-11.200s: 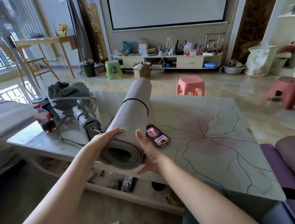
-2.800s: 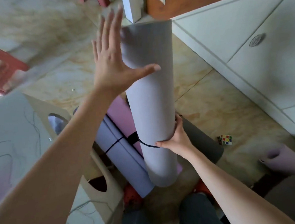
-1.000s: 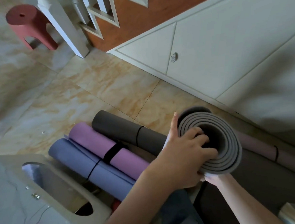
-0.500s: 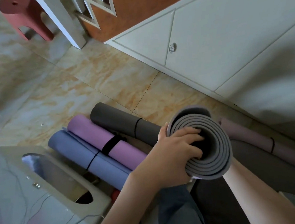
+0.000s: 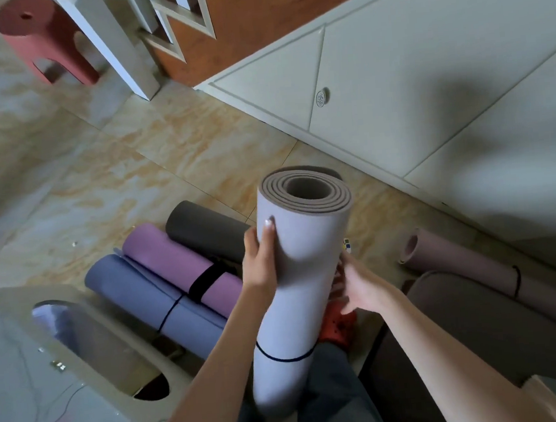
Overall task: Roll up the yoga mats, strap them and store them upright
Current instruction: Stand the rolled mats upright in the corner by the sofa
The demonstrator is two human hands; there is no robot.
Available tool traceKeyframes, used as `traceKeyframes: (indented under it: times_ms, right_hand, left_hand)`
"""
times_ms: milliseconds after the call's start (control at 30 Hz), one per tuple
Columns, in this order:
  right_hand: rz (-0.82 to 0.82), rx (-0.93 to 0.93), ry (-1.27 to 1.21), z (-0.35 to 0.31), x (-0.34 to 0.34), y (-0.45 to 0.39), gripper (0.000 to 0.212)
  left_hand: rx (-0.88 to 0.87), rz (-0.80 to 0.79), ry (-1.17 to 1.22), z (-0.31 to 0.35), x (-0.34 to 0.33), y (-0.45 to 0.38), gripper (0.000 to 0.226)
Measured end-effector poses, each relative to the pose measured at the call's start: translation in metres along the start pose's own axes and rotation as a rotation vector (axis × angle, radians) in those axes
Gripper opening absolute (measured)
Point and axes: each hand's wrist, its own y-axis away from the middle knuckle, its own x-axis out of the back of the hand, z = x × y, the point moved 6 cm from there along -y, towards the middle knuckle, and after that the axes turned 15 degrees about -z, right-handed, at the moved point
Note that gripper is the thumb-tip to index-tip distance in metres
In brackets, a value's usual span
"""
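A person holds a rolled grey mat nearly upright between the knees, its open spiral end facing the head camera and a thin dark strap circling it near the lower end. The left hand grips the roll's left side below the top, fingers laid along the surface and wrapped round it. The right hand presses against the roll's right side lower down, its fingers partly hidden behind the mat, so how far they curl cannot be told. On the tiled floor to the left, three strapped rolls lie side by side: a blue mat, a purple mat with a wide black band, and a dark mat. To the right, a mauve mat lies along the foot of the pale cabinet, a brown mat just in front of it. A red stool stands at the far upper left, and a table edge fills the lower left corner.
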Motion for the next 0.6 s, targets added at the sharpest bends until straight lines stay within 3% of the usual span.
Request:
traceKeyframes:
  times_ms: [67,100,200,267,333,400,500,533,600]
  right_hand:
    - [-0.075,0.03,0.051,0.017,0.004,-0.002,0.12]
    - [-0.118,0.076,0.079,0.02,-0.001,-0.001,0.13]
    - [-0.123,0.309,0.146,0.021,-0.006,0.004,0.138]
    - [0.063,0.479,0.003,0.019,0.011,0.007,0.126]
    - [0.277,0.574,-0.162,0.013,0.031,0.021,0.106]
    - [0.47,0.646,-0.378,0.009,0.059,0.037,0.101]
    - [0.6,0.78,-0.727,0.0,0.117,0.072,0.098]
    - [0.637,0.742,-0.805,0.001,0.141,0.085,0.103]
    - [0.695,0.686,-0.952,0.014,0.189,0.115,0.116]
  left_hand:
    - [0.084,0.035,-0.027,-0.001,0.01,-0.026,0.074]
    - [0.137,0.012,-0.044,-0.002,0.01,-0.04,0.091]
    - [0.215,-0.095,-0.128,0.011,-0.02,-0.07,0.126]
    - [0.236,-0.191,-0.277,0.033,-0.065,-0.073,0.127]
    - [0.179,-0.308,-0.451,0.052,-0.114,-0.072,0.108]
    - [0.056,-0.409,-0.62,0.055,-0.16,-0.078,0.093]
    - [-0.043,-0.603,-1.112,0.031,-0.21,-0.082,0.132]
    - [-0.057,-0.652,-1.378,0.021,-0.221,-0.079,0.138]
    - [-0.226,-0.596,-1.862,0.009,-0.236,-0.077,0.135]
